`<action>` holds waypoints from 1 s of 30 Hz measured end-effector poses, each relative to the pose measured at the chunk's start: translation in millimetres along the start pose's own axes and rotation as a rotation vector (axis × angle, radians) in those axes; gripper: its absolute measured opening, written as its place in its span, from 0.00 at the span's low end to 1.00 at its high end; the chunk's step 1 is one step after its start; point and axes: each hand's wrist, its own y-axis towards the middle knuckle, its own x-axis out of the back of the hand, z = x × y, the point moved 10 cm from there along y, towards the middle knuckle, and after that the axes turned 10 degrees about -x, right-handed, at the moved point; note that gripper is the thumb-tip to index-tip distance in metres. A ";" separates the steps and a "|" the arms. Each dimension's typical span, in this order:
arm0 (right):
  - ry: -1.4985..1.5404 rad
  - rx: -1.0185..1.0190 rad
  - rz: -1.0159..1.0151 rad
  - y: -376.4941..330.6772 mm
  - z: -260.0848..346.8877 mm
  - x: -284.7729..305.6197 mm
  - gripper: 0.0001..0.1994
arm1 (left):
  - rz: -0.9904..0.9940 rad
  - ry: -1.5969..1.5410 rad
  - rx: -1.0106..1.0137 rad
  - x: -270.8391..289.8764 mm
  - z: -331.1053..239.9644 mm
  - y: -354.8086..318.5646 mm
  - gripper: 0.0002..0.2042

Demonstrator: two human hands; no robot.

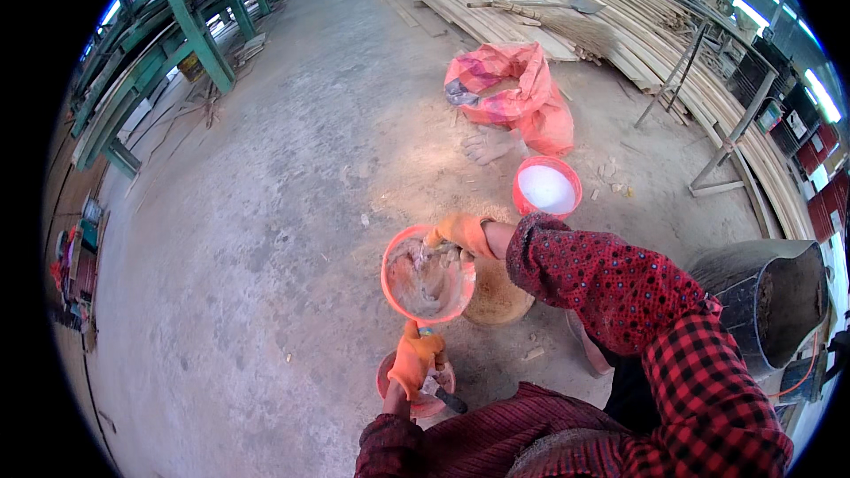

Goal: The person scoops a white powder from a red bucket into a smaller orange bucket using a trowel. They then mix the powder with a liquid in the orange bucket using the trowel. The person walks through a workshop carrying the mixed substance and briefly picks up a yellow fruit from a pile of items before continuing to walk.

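A pinkish-orange bucket point(390, 276) with wet grey paste point(423, 281) inside is in front of me. My left hand point(416, 363), in an orange glove, is closed at its near rim. My right hand point(459, 237), also gloved in orange, reaches over the far right rim. Its bent fingers are smeared grey and dip inside; what they hold is hidden. Beneath my left hand is a second reddish bucket point(385, 378), partly covered by it. A tool with a black handle point(452, 402) lies across that bucket's edge; its kind cannot be told.
A red bucket point(547, 188) of white material stands beyond my right hand, near a crumpled pink sack point(509, 88). A round tan patch or lid point(498, 296) adjoins the paste bucket. A dark barrel point(753, 301) is right; wooden boards point(496, 0) and green metal frames point(199, 40) lie farther off.
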 end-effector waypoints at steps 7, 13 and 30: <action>-1.422 0.774 -0.099 -105.3 -7.3 -104.6 0.15 | 0.060 -0.172 -0.021 12.0 -13.3 -8.5 0.19; -1.529 1.323 -0.174 -135.5 22.0 -79.6 0.09 | 0.061 -0.041 0.159 -12.1 -24.1 -18.6 0.15; -0.566 0.840 -0.004 -5.0 33.9 40.3 0.11 | -0.126 0.318 -0.020 -30.8 -74.7 42.7 0.15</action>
